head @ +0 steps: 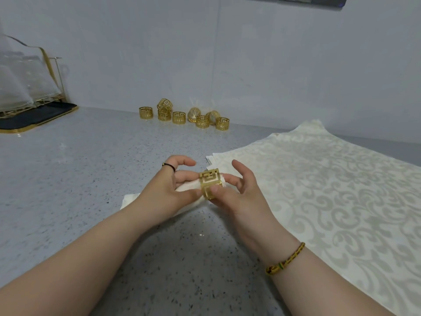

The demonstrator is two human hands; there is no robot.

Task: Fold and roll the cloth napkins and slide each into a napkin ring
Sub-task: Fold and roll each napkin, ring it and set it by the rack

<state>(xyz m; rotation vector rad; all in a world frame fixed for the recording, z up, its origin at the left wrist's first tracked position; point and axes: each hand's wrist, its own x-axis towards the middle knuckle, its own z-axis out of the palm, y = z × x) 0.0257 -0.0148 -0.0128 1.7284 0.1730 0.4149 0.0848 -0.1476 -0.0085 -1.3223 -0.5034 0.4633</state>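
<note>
A rolled cream napkin (186, 187) lies across the middle of the grey counter, its left end (128, 199) sticking out under my left wrist. My left hand (169, 185) grips the roll. A gold cut-out napkin ring (210, 182) sits around the roll's right end, and a short tip of cloth shows past it. My right hand (237, 190) pinches the ring, thumb on its front face and fingers behind. Flat cream damask napkins (330, 183) are stacked to the right.
Several loose gold napkin rings (182, 116) stand by the back wall. At the far left a gold rack with folded clear covers (25, 87) sits on a dark tray (38, 117). The speckled counter (79, 167) runs to the wall.
</note>
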